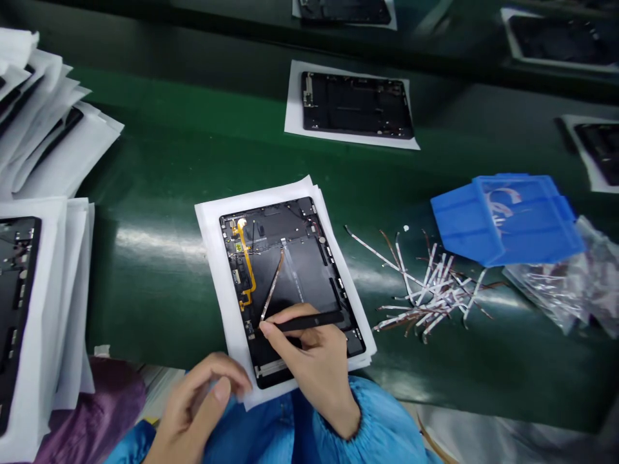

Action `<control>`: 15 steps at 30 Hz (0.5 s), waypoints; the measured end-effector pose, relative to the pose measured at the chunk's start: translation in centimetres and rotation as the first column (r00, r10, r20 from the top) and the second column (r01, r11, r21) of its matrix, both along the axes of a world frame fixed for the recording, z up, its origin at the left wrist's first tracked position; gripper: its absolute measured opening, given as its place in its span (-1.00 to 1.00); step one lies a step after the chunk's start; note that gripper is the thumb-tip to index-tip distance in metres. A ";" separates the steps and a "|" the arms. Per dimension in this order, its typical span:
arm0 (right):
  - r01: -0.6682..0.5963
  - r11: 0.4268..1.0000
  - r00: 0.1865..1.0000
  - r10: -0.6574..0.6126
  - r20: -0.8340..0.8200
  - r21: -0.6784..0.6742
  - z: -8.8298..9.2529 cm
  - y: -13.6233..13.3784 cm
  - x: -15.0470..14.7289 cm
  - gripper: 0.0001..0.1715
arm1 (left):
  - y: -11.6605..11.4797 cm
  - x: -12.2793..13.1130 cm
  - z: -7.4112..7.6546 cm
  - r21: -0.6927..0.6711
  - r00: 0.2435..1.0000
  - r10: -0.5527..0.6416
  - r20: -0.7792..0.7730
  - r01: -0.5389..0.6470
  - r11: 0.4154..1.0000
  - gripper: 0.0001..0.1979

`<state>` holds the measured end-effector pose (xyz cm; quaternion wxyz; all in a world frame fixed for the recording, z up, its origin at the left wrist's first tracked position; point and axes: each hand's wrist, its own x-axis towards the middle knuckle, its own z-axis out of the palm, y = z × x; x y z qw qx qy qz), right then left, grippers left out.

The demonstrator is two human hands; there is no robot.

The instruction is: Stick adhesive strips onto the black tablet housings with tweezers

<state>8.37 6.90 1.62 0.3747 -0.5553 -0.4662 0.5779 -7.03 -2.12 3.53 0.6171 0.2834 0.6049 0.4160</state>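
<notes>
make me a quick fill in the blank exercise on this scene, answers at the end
The ____ hand holds black tweezers.
In the picture, the tablet beneath the tweezers lies to the ____ of the loose strips.
The plastic bin is coloured ____.
The table is coloured ____.

Missing words: right; left; blue; green.

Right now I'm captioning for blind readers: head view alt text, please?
The right hand holds a slim black tool over a rectangular black electronic housing on white paper; the left hand is near the paper's edge.
</notes>
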 end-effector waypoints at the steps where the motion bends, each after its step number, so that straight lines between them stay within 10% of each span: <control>1: 0.001 1.000 1.000 -0.001 -0.005 -0.002 0.0 0.0 0.0 -0.90 | 0.3 -0.2 -0.6 0.113 0.966 -0.002 -0.260 0.032 0.993 -0.78; 6: 0.001 1.000 0.999 -0.001 -0.038 -0.012 0.1 0.2 0.0 -0.91 | 2.2 -0.2 -2.6 0.176 0.589 -0.028 -0.808 0.286 0.942 -0.88; 15: -0.025 0.999 0.999 0.025 -0.026 -0.022 -0.1 0.2 -0.2 -0.93 | 2.9 0.7 -2.7 0.120 0.483 -0.066 -0.873 0.344 0.931 -0.87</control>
